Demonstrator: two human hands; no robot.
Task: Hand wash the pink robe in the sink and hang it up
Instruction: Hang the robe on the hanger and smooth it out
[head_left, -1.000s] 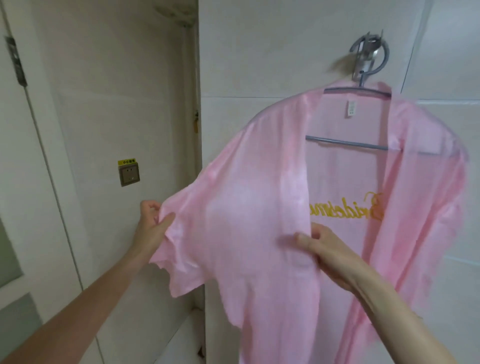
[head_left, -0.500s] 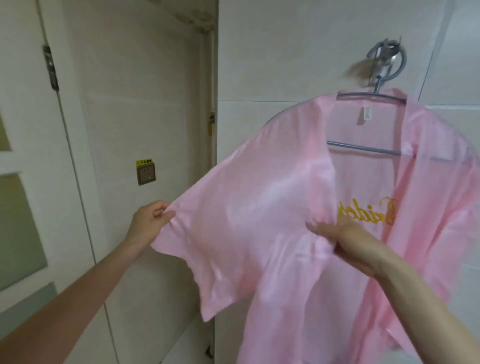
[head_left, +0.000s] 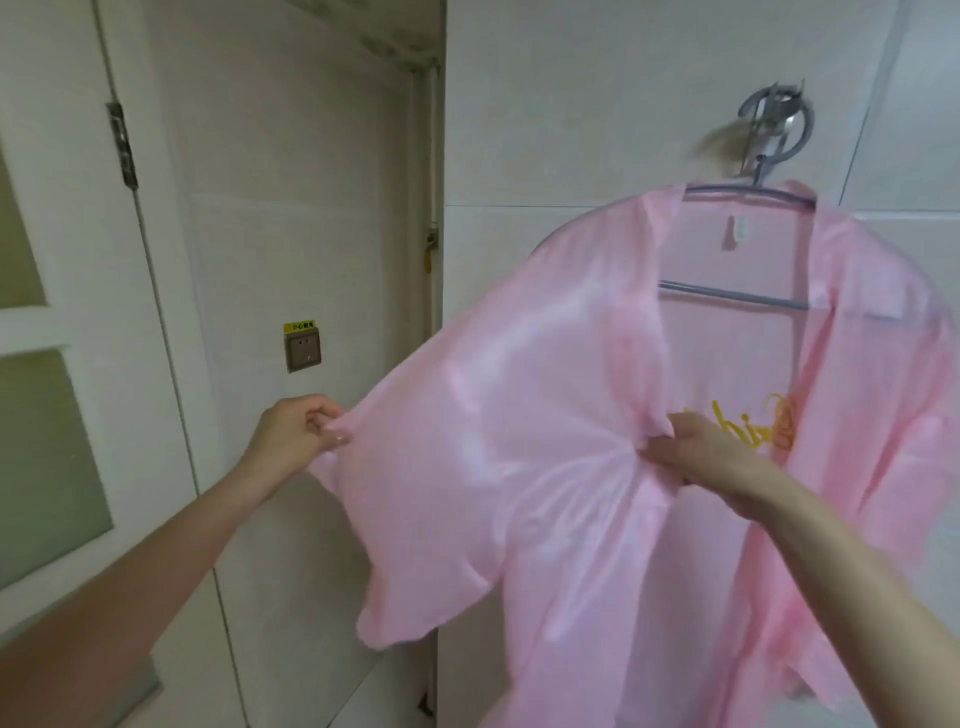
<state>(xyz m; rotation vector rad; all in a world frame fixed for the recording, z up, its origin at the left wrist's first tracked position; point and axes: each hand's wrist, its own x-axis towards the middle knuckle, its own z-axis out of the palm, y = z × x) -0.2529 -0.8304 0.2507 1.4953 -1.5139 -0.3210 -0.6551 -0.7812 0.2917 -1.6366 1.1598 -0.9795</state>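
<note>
The pink robe hangs on a grey hanger from a metal wall hook on the tiled wall. Yellow lettering shows inside its back panel. My left hand pinches the hem of the left sleeve and holds it stretched out to the left. My right hand grips the robe's front edge near the middle, and the fabric bunches at its fingers. The sink is out of view.
A white door with frosted glass panes and a hinge stands at the left. A wall socket with a yellow label sits on the recessed wall. A tiled wall corner runs down behind the sleeve.
The sleeve is pulled further out and flatter than before. My right hand has closed on the robe's front edge, gathering the fabric. The view has shifted left, so the robe sits further right.
</note>
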